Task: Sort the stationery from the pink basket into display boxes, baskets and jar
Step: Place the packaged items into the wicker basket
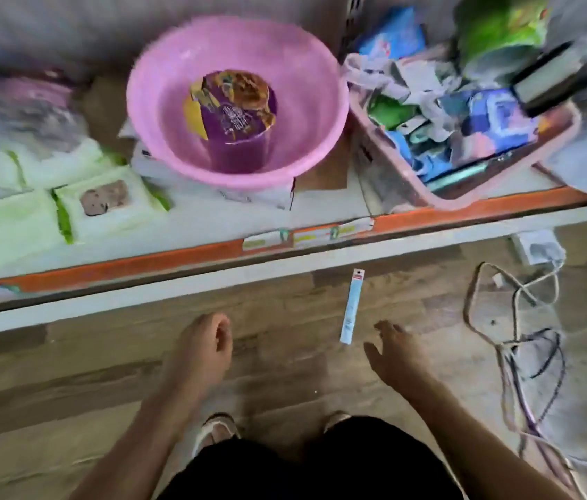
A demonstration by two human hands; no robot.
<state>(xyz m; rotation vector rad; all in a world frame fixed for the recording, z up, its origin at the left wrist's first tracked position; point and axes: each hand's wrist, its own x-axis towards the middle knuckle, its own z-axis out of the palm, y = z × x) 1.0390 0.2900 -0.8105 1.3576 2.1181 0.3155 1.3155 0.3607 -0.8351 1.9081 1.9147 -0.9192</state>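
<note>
A thin blue packet [352,307] shows against the wooden floor [104,373] in the middle of the frame, a little right of center. It looks like a pen or some other small stationery in its wrapper, but the blur makes it hard to be sure. I also cannot tell if it lies on the floor or is dropping through the air. The right hand [393,355] is just beside its lower end, with fingers spread and holding nothing, most likely so it can pick the packet up. The left hand [201,350] hangs near the lower middle with loosely bent fingers, and it holds nothing too. The pink basket [465,196] sits on the shelf [194,218] in the upper right of the frame, full of mixed stationery waiting to be sorted. A round pink bowl [306,102] sits in the upper middle with a purple tub [236,117] inside it. Green and white packs [104,203] lie on the shelf at the left. Some tangled cables [522,319] lie on the floor at the right.
</note>
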